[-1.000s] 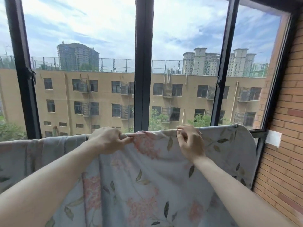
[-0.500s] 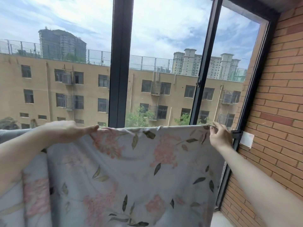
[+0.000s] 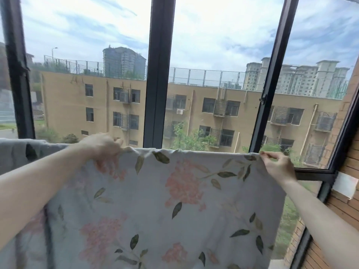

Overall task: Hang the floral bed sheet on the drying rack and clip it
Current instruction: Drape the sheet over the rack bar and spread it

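The floral bed sheet (image 3: pixel 174 206) hangs spread before the window (image 3: pixel 159 74), its top edge taut. The left hand (image 3: pixel 103 150) grips that edge mid-span; the right hand (image 3: pixel 277 166) pinches the corner. The fabric looks thin, limp and light: grip the hem, since open cloth would likely bunch.

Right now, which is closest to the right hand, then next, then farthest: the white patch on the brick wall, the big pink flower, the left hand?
From the right hand:
1. White patch, just right, on the brick wall.
2. Big pink flower, left, mid-sheet.
3. Left hand, far left on the top edge.
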Motion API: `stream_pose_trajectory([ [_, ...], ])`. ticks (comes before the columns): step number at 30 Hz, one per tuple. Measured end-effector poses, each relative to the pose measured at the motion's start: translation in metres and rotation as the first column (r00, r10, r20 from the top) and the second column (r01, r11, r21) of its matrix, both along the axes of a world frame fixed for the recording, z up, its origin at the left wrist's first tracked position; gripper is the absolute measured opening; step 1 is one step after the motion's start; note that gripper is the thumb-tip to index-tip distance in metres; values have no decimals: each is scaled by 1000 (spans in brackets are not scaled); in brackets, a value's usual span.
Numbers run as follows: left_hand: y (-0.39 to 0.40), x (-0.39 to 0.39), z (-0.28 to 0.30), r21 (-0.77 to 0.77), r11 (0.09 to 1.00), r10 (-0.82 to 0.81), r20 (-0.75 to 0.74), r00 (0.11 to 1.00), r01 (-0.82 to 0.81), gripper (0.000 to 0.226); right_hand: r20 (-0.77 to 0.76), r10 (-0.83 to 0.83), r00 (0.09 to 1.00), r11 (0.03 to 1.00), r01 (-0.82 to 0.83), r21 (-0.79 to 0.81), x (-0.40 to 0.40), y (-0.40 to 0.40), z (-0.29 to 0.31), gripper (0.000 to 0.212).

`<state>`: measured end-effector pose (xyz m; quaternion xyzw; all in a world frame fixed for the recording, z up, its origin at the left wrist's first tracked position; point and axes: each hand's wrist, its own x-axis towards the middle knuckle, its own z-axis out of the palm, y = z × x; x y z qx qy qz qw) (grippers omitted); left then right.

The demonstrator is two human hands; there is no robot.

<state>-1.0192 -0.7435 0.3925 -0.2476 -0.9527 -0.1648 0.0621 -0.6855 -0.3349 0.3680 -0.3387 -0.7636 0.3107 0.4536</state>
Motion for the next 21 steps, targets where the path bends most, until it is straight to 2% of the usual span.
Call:
stream_pose_trajectory([
  [1, 8, 60, 20, 1, 995, -100, 23, 995, 100, 52, -14, 32, 999, 999, -33, -28, -2, -1, -1, 31],
  [2, 25, 93, 26, 19, 990, -138, -24, 990, 139, 52, -23, 58, 998, 997, -59, -51, -4, -2, -1, 29],
  [3, 48, 110, 25, 21, 971, -237, -41, 971, 238, 55, -26, 78, 997, 995, -79, -62, -6, -1, -2, 27],
  [4, 64, 129, 23, 33, 965, -261, 3, 965, 261, 60, -23, 91, 996, 994, -92, -66, -7, 1, -3, 26],
  [7, 109, 138, 12, -100, 972, -220, -47, 974, 214, 72, -22, 92, 996, 995, -93, -44, -5, 9, -2, 24],
  [9, 124, 142, 10, -121, 969, -228, -114, 967, 215, 74, -13, 78, 997, 996, -79, -40, -2, 18, -1, 22],
  [11, 133, 136, 8, -125, 973, -210, -107, 972, 196, 79, -4, 67, 998, 997, -67, -29, 2, 28, -1, 20],
  [15, 138, 128, 9, -142, 977, -171, -57, 984, 161, 87, -37, 31, 999, 999, -30, 36, 0, 46, 12, 23],
  [17, 140, 127, 12, -130, 975, -178, 16, 984, 178, 97, -66, 18, 998, 996, -13, 84, -10, 52, 27, 26],
  [21, 140, 130, 21, -63, 976, -194, 204, 960, 211, 92, -93, 11, 996, 984, 5, 176, -47, 55, 70, 28],
])
